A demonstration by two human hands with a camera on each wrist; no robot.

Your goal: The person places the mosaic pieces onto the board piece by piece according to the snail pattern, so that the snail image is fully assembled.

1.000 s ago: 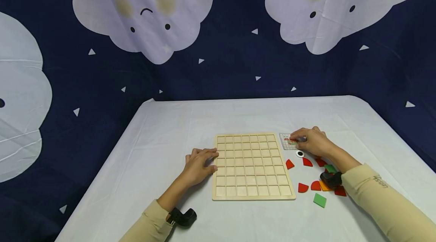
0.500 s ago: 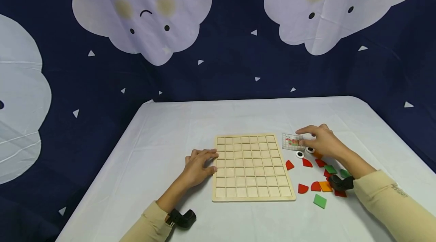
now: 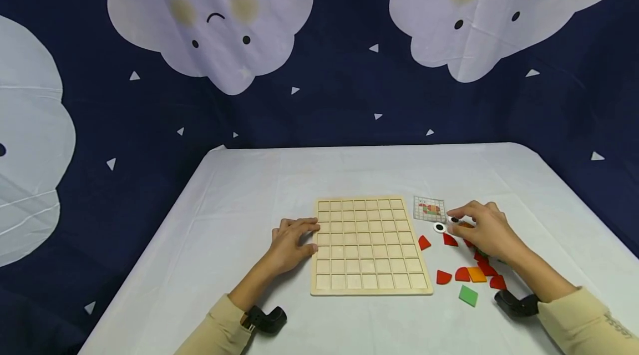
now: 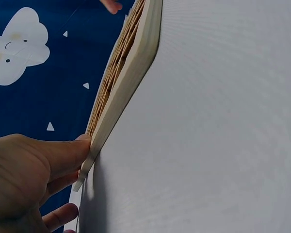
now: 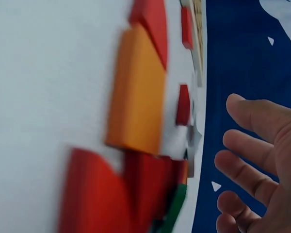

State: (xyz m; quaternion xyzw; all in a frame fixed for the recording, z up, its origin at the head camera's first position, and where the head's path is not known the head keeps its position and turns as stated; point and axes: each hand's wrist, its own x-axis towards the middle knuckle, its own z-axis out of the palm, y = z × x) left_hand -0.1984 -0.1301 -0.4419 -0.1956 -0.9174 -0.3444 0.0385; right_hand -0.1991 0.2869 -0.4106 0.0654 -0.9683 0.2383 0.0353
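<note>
My left hand (image 3: 289,247) rests at the left edge of a wooden grid board (image 3: 369,245), its straight thumb and fingertips touching the frame. Up close in the left wrist view, the thumb of that hand (image 4: 34,170) lies along the rim. To the board's right, my right hand (image 3: 486,233) hovers over loose pieces with thumb and fingers spread. One white eye disc (image 3: 454,220) shows partly between its fingertips, and another eye disc (image 3: 439,227) lies just left of them. From the right wrist, the hand (image 5: 262,155) shows parted fingers and nothing gripped.
A small picture card (image 3: 428,209) lies beyond the board's upper right corner. Several red pieces (image 3: 444,277), an orange square (image 3: 476,274) and a green piece (image 3: 468,295) are scattered right of the board. A cloud-patterned dark curtain (image 3: 339,100) hangs behind the white table (image 3: 249,188).
My right hand has let go of the card and drawn back toward the eye discs, to the right and nearer. The card sits slightly farther right. My left hand has stayed put.
</note>
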